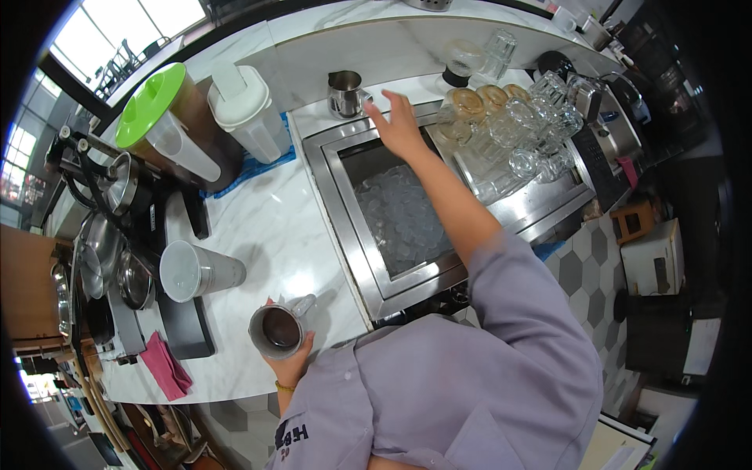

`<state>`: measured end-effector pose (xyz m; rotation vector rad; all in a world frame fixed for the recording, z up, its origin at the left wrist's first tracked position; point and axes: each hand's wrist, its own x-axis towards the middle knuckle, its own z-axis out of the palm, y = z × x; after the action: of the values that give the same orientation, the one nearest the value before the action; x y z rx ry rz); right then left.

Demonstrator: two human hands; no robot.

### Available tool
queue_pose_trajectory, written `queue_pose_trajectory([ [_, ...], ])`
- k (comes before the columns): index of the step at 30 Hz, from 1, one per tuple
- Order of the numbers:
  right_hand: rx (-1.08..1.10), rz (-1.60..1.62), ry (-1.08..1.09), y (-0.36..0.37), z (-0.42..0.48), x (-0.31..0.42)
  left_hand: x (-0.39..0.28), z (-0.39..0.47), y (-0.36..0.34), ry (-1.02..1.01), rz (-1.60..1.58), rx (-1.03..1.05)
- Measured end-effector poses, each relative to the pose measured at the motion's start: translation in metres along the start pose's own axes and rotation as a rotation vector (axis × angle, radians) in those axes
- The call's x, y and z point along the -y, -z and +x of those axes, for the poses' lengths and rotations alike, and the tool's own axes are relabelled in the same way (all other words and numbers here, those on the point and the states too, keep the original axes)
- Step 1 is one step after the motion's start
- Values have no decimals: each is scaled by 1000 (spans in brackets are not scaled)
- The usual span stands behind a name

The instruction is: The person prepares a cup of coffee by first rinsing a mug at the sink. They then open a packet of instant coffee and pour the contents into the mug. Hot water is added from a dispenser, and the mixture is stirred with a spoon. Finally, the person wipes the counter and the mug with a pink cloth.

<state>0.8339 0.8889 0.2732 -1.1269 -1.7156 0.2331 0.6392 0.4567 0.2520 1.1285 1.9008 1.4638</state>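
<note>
My left hand (292,359) is wrapped around a measuring cup (254,333) with dark brown liquid (281,327) inside, close to the counter's front edge. My right hand (397,126) reaches over the far side of an ice bin (332,170), its fingers apart and nothing in them. Just beyond those fingers stands a small stainless steel pitcher (344,95), its handle towards the hand; whether they touch I cannot tell. Ice cubes (402,214) fill the steel-rimmed bin under my forearm. A tall plastic cup (202,271) is on the counter left of the measuring cup.
A green-lidded pitcher of dark liquid (176,126) and a white-lidded container (249,114) stand at the back left. Upturned glasses (517,126) crowd the right side. A sealing machine (135,235) and a pink cloth (166,367) occupy the left of the marble counter (276,235).
</note>
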Motion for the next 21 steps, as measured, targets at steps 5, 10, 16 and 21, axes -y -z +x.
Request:
queue_pose_trajectory([
  [5, 401, 279, -485, -55, 52, -19, 5, 1, -1, -75, -45, -25],
  [10, 829, -174, -4, 59, 30, 75, 7, -8, 0, -8, 52, -61],
  [16, 1683, -881, 171, -27, -90, -11, 9, 2, 3, -100, 91, 30],
  [21, 1348, -825, 1296, -140, -231, -137, 14, -4, -6, -61, -11, -83],
])
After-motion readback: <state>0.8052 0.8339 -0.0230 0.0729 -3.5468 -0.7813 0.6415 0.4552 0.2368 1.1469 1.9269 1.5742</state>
